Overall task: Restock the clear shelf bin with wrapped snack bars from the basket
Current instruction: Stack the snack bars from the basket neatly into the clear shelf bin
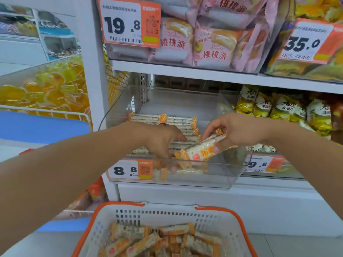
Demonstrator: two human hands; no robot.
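Right hand (235,130) pinches a snack bar (202,148) slanting down-left over the bin (213,180).

Plenty of open space sitting in the clear bin (230,175) right of and behind the right hand's fingers (213,127) — bare floor back there. Left of the left hand's fingertips (182,139) the stacked bars (167,119) are filling things up. The shelf board (213,75) is capping it overhead — the bin's front wall is blocking any low approach.
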